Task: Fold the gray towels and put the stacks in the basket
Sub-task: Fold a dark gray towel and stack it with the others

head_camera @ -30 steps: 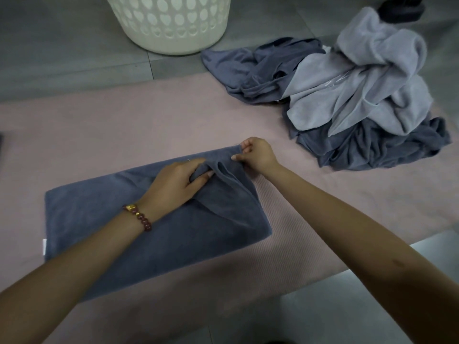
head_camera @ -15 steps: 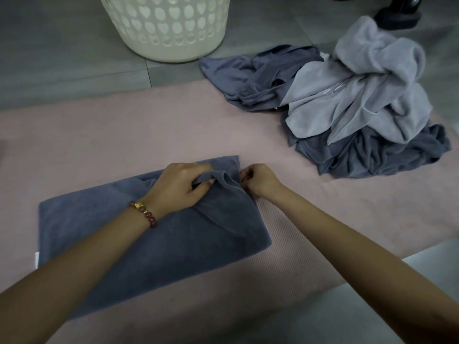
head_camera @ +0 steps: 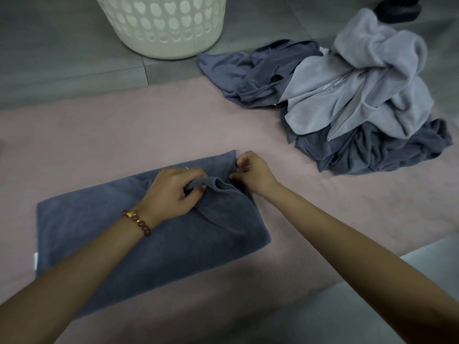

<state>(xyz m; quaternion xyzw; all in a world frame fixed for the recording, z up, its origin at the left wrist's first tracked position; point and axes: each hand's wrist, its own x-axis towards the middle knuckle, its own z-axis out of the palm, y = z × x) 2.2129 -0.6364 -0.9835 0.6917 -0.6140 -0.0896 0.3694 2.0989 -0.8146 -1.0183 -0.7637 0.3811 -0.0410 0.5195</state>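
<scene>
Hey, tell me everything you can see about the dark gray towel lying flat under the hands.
The dark gray towel is a soft, plush-looking cloth folded into a rough rectangle. It lies flat on the pink mat. A small white tag shows at its left edge. Its far right corner is rumpled: the left hand pinches a raised fold there, and the right hand seems to pinch the right edge with curled fingers. The left forearm crosses over its near side.
</scene>
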